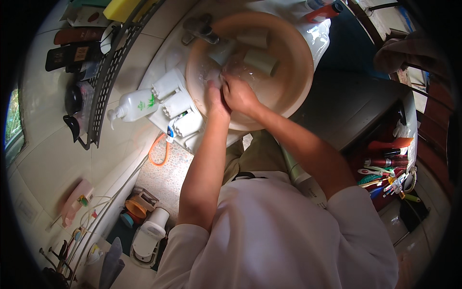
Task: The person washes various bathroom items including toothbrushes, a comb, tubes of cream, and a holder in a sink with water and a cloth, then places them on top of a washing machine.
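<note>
Both my hands are together over a large peach-coloured basin (301,89) with water in it. My left hand (216,98) is closed, its fingers partly hidden. Pressed against it, my right hand (239,94) has its fingers curled in. A pale blur shows at the fingertips, and I cannot make out what they hold. Inside the basin lie a pale green cup-like cylinder (261,62), a whitish one (253,37) behind it and another pale piece (222,51) under the faucet (204,31).
Left of the basin stand a white pump bottle (137,105), a white holder with scalloped cups (174,103) and a tube (170,134). A dark perforated rack (108,72) juts from the left wall. Toothbrushes and combs (387,173) crowd the right side. A red bottle (325,12) stands behind.
</note>
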Demonstrator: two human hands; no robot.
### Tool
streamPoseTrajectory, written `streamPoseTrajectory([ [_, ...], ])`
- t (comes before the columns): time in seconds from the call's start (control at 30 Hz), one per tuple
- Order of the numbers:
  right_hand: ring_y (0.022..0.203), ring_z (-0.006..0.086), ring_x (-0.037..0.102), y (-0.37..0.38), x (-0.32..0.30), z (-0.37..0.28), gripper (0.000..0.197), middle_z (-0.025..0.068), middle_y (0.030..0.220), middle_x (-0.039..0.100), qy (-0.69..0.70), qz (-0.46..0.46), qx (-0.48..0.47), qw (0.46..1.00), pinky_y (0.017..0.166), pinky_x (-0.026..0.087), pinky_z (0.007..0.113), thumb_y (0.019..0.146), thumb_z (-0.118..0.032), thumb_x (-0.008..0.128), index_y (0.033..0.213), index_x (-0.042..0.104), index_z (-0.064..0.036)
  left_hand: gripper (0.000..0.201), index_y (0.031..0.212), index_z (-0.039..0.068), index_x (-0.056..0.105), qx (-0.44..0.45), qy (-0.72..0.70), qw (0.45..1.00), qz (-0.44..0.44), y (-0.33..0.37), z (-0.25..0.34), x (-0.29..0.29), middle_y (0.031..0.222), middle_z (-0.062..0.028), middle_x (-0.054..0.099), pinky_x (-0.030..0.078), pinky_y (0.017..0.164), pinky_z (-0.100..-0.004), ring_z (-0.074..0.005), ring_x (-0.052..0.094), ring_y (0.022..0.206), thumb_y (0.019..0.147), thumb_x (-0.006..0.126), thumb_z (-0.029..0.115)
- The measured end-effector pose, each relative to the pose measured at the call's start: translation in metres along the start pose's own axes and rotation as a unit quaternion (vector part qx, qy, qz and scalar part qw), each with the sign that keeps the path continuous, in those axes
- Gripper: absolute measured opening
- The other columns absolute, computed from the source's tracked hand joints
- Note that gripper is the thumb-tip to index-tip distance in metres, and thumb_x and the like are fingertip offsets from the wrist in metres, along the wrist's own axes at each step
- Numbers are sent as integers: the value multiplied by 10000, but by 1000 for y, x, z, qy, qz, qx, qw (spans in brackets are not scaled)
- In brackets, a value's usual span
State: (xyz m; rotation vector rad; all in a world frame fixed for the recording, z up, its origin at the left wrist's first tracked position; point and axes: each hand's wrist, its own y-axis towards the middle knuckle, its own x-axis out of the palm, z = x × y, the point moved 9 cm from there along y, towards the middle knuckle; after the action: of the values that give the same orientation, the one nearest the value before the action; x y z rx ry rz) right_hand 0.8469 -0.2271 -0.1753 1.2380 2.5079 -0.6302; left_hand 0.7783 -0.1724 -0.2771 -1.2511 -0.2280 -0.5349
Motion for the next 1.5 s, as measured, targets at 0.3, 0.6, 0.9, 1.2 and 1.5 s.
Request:
streamPoseTrajectory([
  [0.3, 923, 359, 584, 19, -25, -12, 228, 191, 984, 626, -117, 84, -153, 978, 839, 455, 438, 837, -223, 523, 972, 676, -122, 383, 1238, 136, 497, -10, -79, 993, -89, -20, -23, 43, 1221, -61, 544, 408, 991, -377, -222, 519, 1126, 979, 350, 377],
  [0.6, 831, 358, 614, 97, 12, 39, 306, 196, 908, 636, -190, -4, -102, 977, 766, 491, 453, 896, -271, 459, 898, 644, -27, 516, 1187, -5, 493, -4, -135, 989, 56, -2, -7, 12, 1165, -174, 516, 476, 941, -417, -311, 537, 1038, 861, 636, 368],
  [0.9, 957, 378, 591, 91, 2, 86, 368, 216, 1070, 608, -44, -10, 3, 999, 825, 460, 460, 913, -336, 442, 1032, 617, -34, 530, 1234, -36, 448, -4, 7, 998, 64, 9, -15, -4, 1201, -187, 484, 460, 960, -409, -317, 528, 1050, 875, 638, 305],
  [1.2, 981, 388, 581, 10, 4, 30, 348, 244, 1036, 609, -66, 210, -9, 975, 869, 448, 457, 900, -233, 413, 1082, 600, -3, 464, 1249, -42, 451, 49, -41, 994, -87, 51, -2, -25, 1156, -151, 582, 490, 906, -351, -268, 587, 1018, 934, 556, 282],
  [1.5, 904, 226, 621, 58, 14, 76, 316, 88, 989, 648, 413, -150, 269, 857, 785, 503, 352, 951, -301, 412, 1018, 611, -65, 450, 1200, -45, 433, 12, -74, 997, 8, -6, -11, 17, 1142, -229, 495, 444, 955, -488, -358, 506, 1051, 901, 611, 241],
])
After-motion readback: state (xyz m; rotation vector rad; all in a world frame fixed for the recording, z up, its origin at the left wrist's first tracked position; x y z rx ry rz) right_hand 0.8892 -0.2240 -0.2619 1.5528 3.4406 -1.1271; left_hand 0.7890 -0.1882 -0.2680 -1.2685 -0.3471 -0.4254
